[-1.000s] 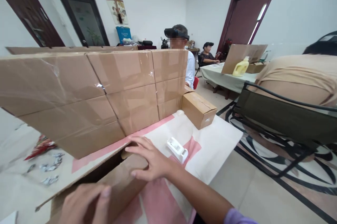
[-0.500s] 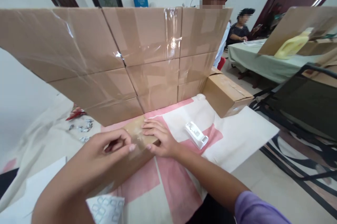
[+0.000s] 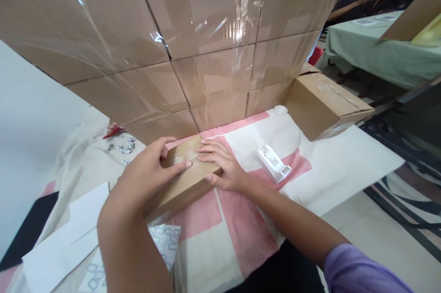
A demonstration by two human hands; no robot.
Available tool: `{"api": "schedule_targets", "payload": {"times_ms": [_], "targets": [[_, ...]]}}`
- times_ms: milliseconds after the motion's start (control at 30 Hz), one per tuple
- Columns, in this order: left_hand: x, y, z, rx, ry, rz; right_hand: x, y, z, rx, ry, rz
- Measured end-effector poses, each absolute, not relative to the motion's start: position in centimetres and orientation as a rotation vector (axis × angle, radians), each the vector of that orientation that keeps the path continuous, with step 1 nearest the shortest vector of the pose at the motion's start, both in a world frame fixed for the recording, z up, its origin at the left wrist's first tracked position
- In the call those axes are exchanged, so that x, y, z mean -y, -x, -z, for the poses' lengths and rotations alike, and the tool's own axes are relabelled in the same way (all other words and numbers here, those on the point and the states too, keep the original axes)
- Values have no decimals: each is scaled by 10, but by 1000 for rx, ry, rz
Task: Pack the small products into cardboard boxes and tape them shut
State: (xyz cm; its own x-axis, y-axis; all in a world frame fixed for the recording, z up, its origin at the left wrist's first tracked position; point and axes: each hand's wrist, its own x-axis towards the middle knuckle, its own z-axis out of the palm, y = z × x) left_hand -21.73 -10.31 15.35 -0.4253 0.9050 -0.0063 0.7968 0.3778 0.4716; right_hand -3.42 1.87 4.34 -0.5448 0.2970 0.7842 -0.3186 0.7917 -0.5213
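Observation:
A long cardboard box (image 3: pixel 188 183) lies on the pink and white cloth, with clear tape on its top. My left hand (image 3: pixel 156 164) is over its left part, thumb stretched out and touching the taped top, fingers apart near the far edge. At the right end, my right hand (image 3: pixel 223 166) holds the box, its fingers along the top and its thumb down at the near edge. A white tape dispenser (image 3: pixel 274 164) stands on the cloth to the right of my right hand.
A wall of taped cardboard boxes (image 3: pixel 213 59) rises behind. Another carton (image 3: pixel 324 100) stands at the right. White paper sheets (image 3: pixel 69 238) and a patterned packet (image 3: pixel 167 242) lie near my left arm. A person (image 3: pixel 356 1) sits beyond, by a green-covered table (image 3: pixel 379 54).
The view has tilted downward. My left hand has uncurled, and its thumb has come down onto the box top. My right hand stays at the box's right end.

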Motion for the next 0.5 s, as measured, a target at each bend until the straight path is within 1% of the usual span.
{"api": "schedule_targets", "payload": {"times_ms": [200,333,433,500], "targets": [[100,218,-150,-2442,-1522,-551,-18,32,-44,2059,31,-827],[101,217,-153,-2379,-1613,-508,-18,32,-45,2045,2,-810],[109,203,-167,-2395,-1640,-493,-20,31,-45,2050,-14,-783],[124,186,-183,-2459,-1690,-569,-17,26,-41,2050,93,-746]]}}
